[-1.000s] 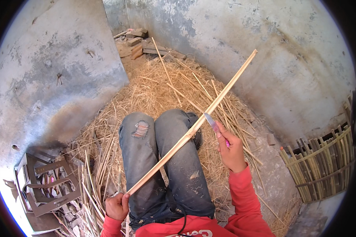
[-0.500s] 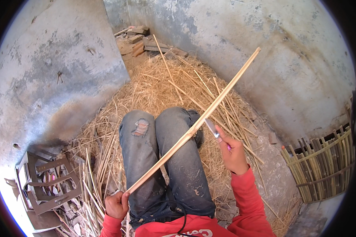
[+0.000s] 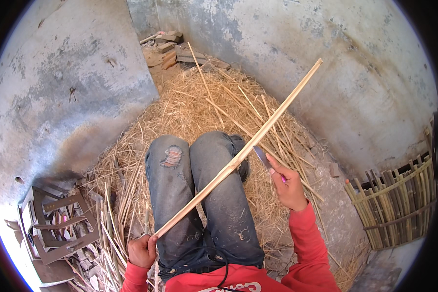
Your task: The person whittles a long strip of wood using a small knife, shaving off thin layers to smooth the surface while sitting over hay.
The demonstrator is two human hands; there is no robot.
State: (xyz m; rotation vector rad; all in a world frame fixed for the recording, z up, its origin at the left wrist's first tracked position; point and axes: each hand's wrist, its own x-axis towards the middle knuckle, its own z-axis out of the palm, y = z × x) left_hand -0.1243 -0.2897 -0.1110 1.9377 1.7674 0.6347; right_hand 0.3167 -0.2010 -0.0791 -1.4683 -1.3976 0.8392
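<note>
A long pale bamboo strip [image 3: 214,185] slants across my knees, from lower left up to the far right. Its near end is gripped in my left hand [image 3: 142,250], closed beside my left thigh. My right hand [image 3: 289,187] is closed round the pink handle of a knife [image 3: 263,156]. The blade's tip is at the strip's right edge, just beyond a knot near my right knee; whether it touches I cannot tell. Most of the handle is hidden by my fingers.
Shavings [image 3: 185,109] and loose strips [image 3: 114,233] cover the floor around my legs. A dark frame [image 3: 65,226] stands at the left. A bamboo-slat fence [image 3: 399,204] leans at the right. Bricks [image 3: 169,59] lie at the back between the bare walls [image 3: 301,39].
The knife has turned slightly in my right hand, and its blade now looks darker. My right hand has shifted a little to the right. The bamboo strip has hardly moved.
</note>
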